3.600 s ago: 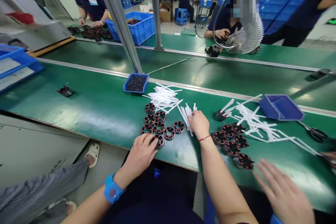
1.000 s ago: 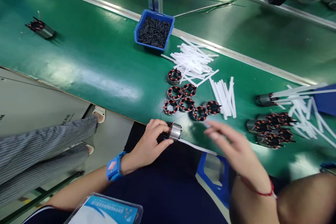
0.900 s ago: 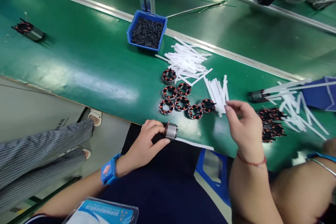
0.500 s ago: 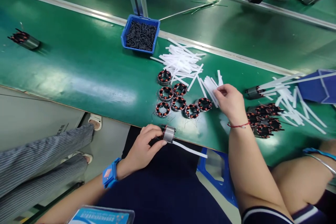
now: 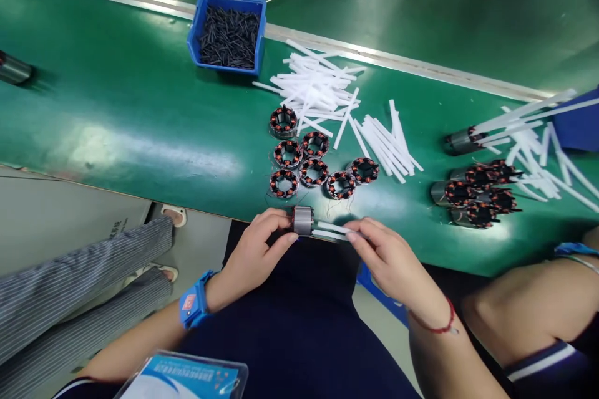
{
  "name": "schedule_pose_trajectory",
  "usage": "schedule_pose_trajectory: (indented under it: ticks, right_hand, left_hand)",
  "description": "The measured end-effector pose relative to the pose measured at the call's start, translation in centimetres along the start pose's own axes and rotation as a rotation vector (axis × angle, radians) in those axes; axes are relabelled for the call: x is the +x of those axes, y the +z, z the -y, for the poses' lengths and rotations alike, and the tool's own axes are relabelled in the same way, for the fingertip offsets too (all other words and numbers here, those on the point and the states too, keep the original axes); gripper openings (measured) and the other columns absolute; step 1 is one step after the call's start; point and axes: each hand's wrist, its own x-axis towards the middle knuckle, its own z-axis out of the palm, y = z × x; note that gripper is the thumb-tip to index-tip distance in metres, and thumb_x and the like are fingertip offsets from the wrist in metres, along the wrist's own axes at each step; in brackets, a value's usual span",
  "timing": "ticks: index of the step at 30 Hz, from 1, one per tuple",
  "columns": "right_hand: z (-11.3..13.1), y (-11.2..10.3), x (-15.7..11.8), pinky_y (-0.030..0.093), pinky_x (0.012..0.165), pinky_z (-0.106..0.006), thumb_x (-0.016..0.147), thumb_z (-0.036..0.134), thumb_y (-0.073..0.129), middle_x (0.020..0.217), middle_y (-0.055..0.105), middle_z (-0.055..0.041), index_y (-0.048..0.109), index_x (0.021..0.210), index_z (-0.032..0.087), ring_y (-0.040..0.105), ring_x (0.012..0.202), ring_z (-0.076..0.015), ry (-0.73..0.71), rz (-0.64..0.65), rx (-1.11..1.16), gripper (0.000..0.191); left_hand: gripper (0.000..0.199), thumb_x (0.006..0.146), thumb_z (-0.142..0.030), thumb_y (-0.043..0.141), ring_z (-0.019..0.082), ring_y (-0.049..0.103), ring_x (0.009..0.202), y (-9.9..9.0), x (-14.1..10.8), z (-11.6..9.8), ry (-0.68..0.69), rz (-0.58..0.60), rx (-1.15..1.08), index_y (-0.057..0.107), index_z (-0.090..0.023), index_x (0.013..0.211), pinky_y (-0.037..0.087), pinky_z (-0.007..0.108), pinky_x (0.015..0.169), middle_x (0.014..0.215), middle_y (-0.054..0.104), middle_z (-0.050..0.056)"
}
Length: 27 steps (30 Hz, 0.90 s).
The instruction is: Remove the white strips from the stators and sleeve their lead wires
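My left hand point(image 5: 257, 246) is closed around a motor stator point(image 5: 302, 221), a grey metal ring held on its side at the table's front edge. Two white strips point(image 5: 330, 229) run from the stator's right face toward my right hand point(image 5: 381, 252). That hand pinches the upper strip near its far end; whether the lower one is also gripped is hard to tell. Several stators with copper windings point(image 5: 314, 172) stand on the green table just beyond. Behind them lie a loose heap of white strips point(image 5: 311, 87) and a neater bundle point(image 5: 386, 146).
A blue bin point(image 5: 226, 68) of small black pieces stands at the back. On the right are another group of stators point(image 5: 477, 193) and more strips, beside a co-worker's arm point(image 5: 533, 299). One stator point(image 5: 14, 68) lies at the far left. A person in striped trousers point(image 5: 93, 287) stands left.
My right hand has come from the strip bundle to the stator, bringing a white strip to its right side. My left hand still holds the stator. The view has shifted slightly.
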Motion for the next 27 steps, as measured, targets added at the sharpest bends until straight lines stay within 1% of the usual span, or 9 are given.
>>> schedule_pose_trajectory:
  ticks: [2,5,9,11,14,17,22,25,27]
  right_hand:
    - [0.2,0.5,0.7,0.041,0.073,-0.029,0.095,0.031,0.041,0.089,0.061,-0.001,0.061,0.1,0.025,0.056,0.08,-0.0163,0.004,0.005,0.005,0.021]
    - [0.8,1.0,1.9,0.042,0.076,-0.029,0.094,0.028,0.043,0.093,0.063,-0.0011,0.062,0.101,0.026,0.057,0.083,-0.0164,-0.055,0.05,0.046,0.02]
    - [1.8,1.6,3.4,0.042,0.075,-0.029,0.093,0.025,0.044,0.094,0.062,-0.0024,0.063,0.098,0.023,0.056,0.084,-0.0164,-0.126,0.129,0.119,0.02]
    - [2.1,1.8,3.9,0.041,0.072,-0.028,0.093,0.025,0.042,0.089,0.061,-0.0023,0.062,0.091,0.021,0.055,0.081,-0.0157,-0.14,0.155,0.152,0.021]
    - [2.2,2.1,4.2,0.04,0.068,-0.026,0.094,0.026,0.038,0.082,0.058,-0.0013,0.059,0.082,0.02,0.052,0.076,-0.0145,-0.129,0.178,0.245,0.025]
    - [2.1,2.4,4.0,0.041,0.068,-0.026,0.092,0.033,0.044,0.08,0.058,-0.0006,0.06,0.084,0.02,0.051,0.074,-0.0146,-0.076,0.199,0.37,0.023]
    - [1.9,3.6,3.7,0.04,0.069,-0.026,0.086,0.039,0.055,0.081,0.06,-0.0008,0.062,0.091,0.019,0.052,0.076,-0.0154,0.069,0.201,0.641,0.022]
    - [1.8,4.3,3.5,0.038,0.066,-0.025,0.083,0.039,0.06,0.079,0.059,0.0001,0.062,0.089,0.018,0.049,0.071,-0.013,0.147,0.143,0.774,0.023]
    - [1.8,4.6,3.3,0.036,0.063,-0.024,0.081,0.04,0.062,0.075,0.056,0.0015,0.06,0.087,0.018,0.045,0.066,-0.011,0.171,0.097,0.799,0.023]
  left_hand:
    - [0.006,0.09,-0.024,0.051,0.016,0.054,0.094,0.0,0.0,-0.1,-0.007,0.008,0.015,0.054,-0.019,0.089,0.042,0.029,0.083,0.1,0.057,0.004]
    - [0.006,0.089,-0.025,0.052,0.015,0.055,0.088,0.1,-0.1,0.0,-0.038,-0.005,0.019,0.054,-0.02,0.091,0.044,0.029,0.08,0.095,0.057,0.002]
    - [0.024,0.085,-0.027,0.058,0.015,0.057,0.084,0.3,-0.3,0.1,-0.115,-0.05,-0.015,0.049,-0.021,0.107,0.047,0.029,0.077,0.094,0.059,0.002]
    - [0.026,0.084,-0.025,0.058,0.016,0.057,0.086,0.1,-0.3,0.1,-0.083,-0.016,0.005,0.05,-0.021,0.109,0.047,0.03,0.078,0.096,0.058,0.003]
    - [0.018,0.087,-0.018,0.051,0.017,0.055,0.089,-0.5,-0.1,0.0,0.007,0.06,0.007,0.054,-0.019,0.105,0.046,0.03,0.08,0.096,0.057,0.005]
    - [0.018,0.091,-0.016,0.044,0.016,0.055,0.088,-0.8,0.2,-0.1,0.039,0.081,-0.034,0.056,-0.018,0.103,0.045,0.028,0.08,0.096,0.058,0.005]
    - [0.014,0.093,-0.018,0.044,0.013,0.054,0.078,-0.2,0.2,0.0,0.045,-0.018,-0.031,0.058,-0.018,0.089,0.042,0.026,0.071,0.083,0.058,0.002]
    - [0.014,0.092,-0.016,0.045,0.013,0.053,0.078,0.1,-0.1,0.1,0.137,-0.113,-0.02,0.058,-0.018,0.087,0.041,0.027,0.073,0.083,0.059,0.002]
    - [0.012,0.091,-0.013,0.047,0.013,0.053,0.078,0.2,-0.2,0.2,0.207,-0.178,-0.007,0.059,-0.018,0.089,0.04,0.028,0.074,0.083,0.06,0.002]
